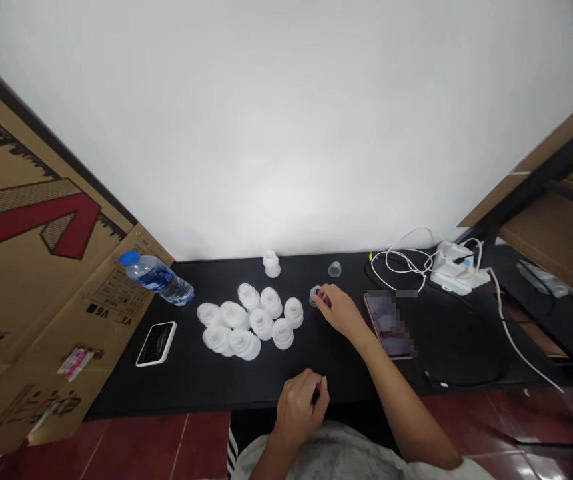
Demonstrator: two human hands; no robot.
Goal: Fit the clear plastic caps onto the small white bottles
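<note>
My right hand (340,312) reaches across the black table, its fingers closed at the right edge of a small clear plastic cap (314,295). The fingertips partly cover this cap. Near the front edge, my left hand (300,405) is curled up in front of my body, with thumb and forefinger close together and nothing visible in it. Left of my right hand lies a cluster of several white plastic round pieces (261,324) with stepped, ring-like tops. Another white stepped piece (271,265) stands alone by the wall. A second clear cap (335,269) sits behind my right hand.
A blue-capped water bottle (159,279) leans against the cardboard box (56,267) at left, with a white-edged rectangular device (156,344) before it. Right of my arm lies a phone (389,323). White cables and a power strip (454,267) occupy the table's right end.
</note>
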